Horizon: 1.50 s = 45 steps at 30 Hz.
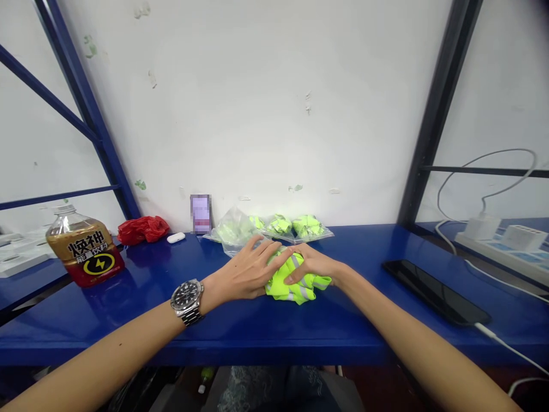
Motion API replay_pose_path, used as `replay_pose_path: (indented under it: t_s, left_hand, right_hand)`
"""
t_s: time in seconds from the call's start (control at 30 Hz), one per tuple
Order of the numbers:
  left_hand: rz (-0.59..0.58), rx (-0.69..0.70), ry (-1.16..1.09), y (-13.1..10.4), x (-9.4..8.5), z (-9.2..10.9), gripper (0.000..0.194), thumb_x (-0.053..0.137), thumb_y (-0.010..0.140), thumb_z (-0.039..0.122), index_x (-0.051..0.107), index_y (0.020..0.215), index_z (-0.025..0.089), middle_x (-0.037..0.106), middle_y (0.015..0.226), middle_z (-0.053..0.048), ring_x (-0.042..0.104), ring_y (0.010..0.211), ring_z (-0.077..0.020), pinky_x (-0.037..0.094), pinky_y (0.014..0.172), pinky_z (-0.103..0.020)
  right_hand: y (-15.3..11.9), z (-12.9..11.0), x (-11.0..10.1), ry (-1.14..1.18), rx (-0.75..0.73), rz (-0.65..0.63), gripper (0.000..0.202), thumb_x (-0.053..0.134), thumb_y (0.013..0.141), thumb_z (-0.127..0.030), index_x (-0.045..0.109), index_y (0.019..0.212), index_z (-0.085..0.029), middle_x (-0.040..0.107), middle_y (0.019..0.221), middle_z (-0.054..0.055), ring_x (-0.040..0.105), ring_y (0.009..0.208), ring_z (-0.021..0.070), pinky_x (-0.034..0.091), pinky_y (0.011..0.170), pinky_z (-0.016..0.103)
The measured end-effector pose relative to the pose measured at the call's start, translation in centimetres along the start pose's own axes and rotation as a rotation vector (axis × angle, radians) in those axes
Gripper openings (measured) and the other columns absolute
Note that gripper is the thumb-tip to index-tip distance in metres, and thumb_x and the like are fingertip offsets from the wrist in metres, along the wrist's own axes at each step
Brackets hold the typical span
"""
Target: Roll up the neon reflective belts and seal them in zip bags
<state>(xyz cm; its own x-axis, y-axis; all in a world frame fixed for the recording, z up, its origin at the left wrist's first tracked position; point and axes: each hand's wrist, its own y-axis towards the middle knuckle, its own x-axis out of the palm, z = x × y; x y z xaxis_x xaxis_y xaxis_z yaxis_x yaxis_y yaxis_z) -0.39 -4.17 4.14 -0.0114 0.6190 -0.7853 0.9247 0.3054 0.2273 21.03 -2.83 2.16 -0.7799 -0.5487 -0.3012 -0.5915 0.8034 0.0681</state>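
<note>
A bunched-up neon-yellow reflective vest (281, 284) with silvery strips lies on the blue table in front of me. My left hand (249, 268) presses on its left side, fingers bent over the top. From the right, my right hand (315, 263) grips the same bundle, thumb across its front. One loose end of the fabric sticks out below my right wrist. Just behind my hands is a clear plastic bag (235, 226) with yellow-green material showing through; my left fingers partly cover it.
More bagged neon bundles (307, 226) lie along the wall beside an upright phone (201, 214). To the left are a drink bottle (86, 246), a red plastic bag (143, 229) and a white case (175, 237). A charging phone (435, 292) and a power strip (506, 252) lie right.
</note>
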Motion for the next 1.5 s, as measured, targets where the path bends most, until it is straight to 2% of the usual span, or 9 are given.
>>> replay_pose_path:
  t_s: [0.1, 0.17, 0.33, 0.47, 0.7, 0.93, 1.13, 1.3, 1.5]
  left_hand:
    - [0.116, -0.017, -0.040, -0.8, -0.3, -0.1, 0.093, 0.069, 0.073, 0.052, 0.021, 0.142, 0.011, 0.031, 0.144, -0.024, 0.030, 0.132, -0.0389, 0.022, 0.108, -0.057]
    - [0.236, -0.106, -0.105, -1.6, -0.1, -0.1, 0.073, 0.058, 0.081, 0.056, 0.033, 0.133, 0.012, 0.041, 0.135, -0.022, 0.039, 0.124, -0.0358, 0.031, 0.102, -0.054]
    - [0.237, -0.438, -0.388, -2.5, 1.4, 0.1, 0.021, 0.033, 0.099, 0.034, 0.045, 0.098, 0.016, 0.054, 0.092, -0.007, 0.053, 0.082, -0.0193, 0.046, 0.074, -0.035]
    - [0.215, -0.444, -0.541, -2.0, 2.8, 0.2, 0.022, 0.025, 0.101, 0.027, 0.043, 0.092, 0.018, 0.050, 0.083, -0.002, 0.050, 0.070, -0.0140, 0.043, 0.066, -0.028]
    - [0.223, -0.347, -0.149, -1.4, 4.2, 1.7, 0.022, 0.028, 0.098, 0.019, 0.044, 0.082, 0.017, 0.049, 0.076, -0.003, 0.048, 0.069, -0.0177, 0.041, 0.063, -0.031]
    - [0.159, -0.209, -0.087, 0.6, 3.7, 4.5, 0.019, 0.032, 0.094, 0.013, 0.047, 0.083, 0.016, 0.051, 0.075, -0.005, 0.048, 0.069, -0.0196, 0.042, 0.064, -0.034]
    - [0.122, -0.238, -0.025, 0.2, 0.7, 3.2, 0.026, 0.046, 0.093, 0.038, 0.051, 0.100, 0.013, 0.055, 0.096, -0.012, 0.053, 0.087, -0.0263, 0.045, 0.074, -0.040]
    - [0.057, -0.214, 0.119, -0.2, -0.8, 0.9, 0.096, 0.075, 0.067, 0.047, 0.024, 0.140, 0.011, 0.030, 0.145, -0.023, 0.026, 0.134, -0.0400, 0.022, 0.108, -0.054]
    - [0.076, -0.148, -0.005, 0.8, 0.9, 0.0, 0.077, 0.069, 0.071, 0.043, 0.035, 0.130, 0.009, 0.052, 0.126, -0.021, 0.047, 0.119, -0.0363, 0.029, 0.104, -0.054]
  right_hand:
    - [-0.1, 0.1, -0.2, 0.044, 0.005, 0.079, 0.035, 0.081, 0.054, -0.023, 0.069, 0.086, -0.017, 0.066, 0.078, 0.000, 0.061, 0.077, 0.0199, 0.048, 0.068, 0.030]
    - [-0.2, 0.0, -0.3, 0.094, 0.020, 0.119, 0.034, 0.080, 0.054, -0.022, 0.069, 0.086, -0.016, 0.068, 0.081, 0.001, 0.062, 0.077, 0.0195, 0.048, 0.068, 0.029]
    - [-0.2, -0.1, 0.0, 0.193, 0.044, 0.122, 0.037, 0.080, 0.050, -0.019, 0.069, 0.085, -0.015, 0.069, 0.081, 0.002, 0.063, 0.079, 0.0209, 0.050, 0.068, 0.030]
    - [-0.2, -0.1, 0.2, 0.191, 0.081, 0.164, 0.030, 0.079, 0.050, -0.016, 0.070, 0.079, -0.015, 0.070, 0.079, 0.003, 0.064, 0.079, 0.0212, 0.051, 0.066, 0.028]
    - [0.4, -0.2, 1.4, 0.376, 0.186, 0.294, 0.022, 0.077, 0.047, -0.011, 0.066, 0.066, -0.013, 0.070, 0.070, 0.005, 0.065, 0.067, 0.0208, 0.053, 0.063, 0.030]
    - [1.7, 1.7, 1.9, 0.462, 0.160, 0.465, 0.014, 0.063, 0.046, -0.005, 0.058, 0.056, -0.014, 0.059, 0.052, -0.001, 0.054, 0.048, 0.0137, 0.043, 0.047, 0.025]
    - [0.7, 1.3, 0.0, 0.433, 0.079, 0.363, 0.027, 0.069, 0.047, -0.009, 0.066, 0.074, -0.013, 0.068, 0.067, 0.002, 0.063, 0.062, 0.0187, 0.049, 0.059, 0.029]
    - [0.3, 1.0, -0.3, 0.211, 0.111, 0.286, 0.025, 0.074, 0.051, -0.015, 0.066, 0.075, -0.014, 0.068, 0.073, 0.003, 0.063, 0.072, 0.0201, 0.048, 0.063, 0.028]
    - [0.2, 0.4, 0.4, 0.170, 0.111, 0.277, 0.081, 0.076, 0.051, -0.015, 0.046, 0.125, -0.021, 0.062, 0.107, 0.005, 0.060, 0.093, 0.0231, 0.049, 0.076, 0.033]
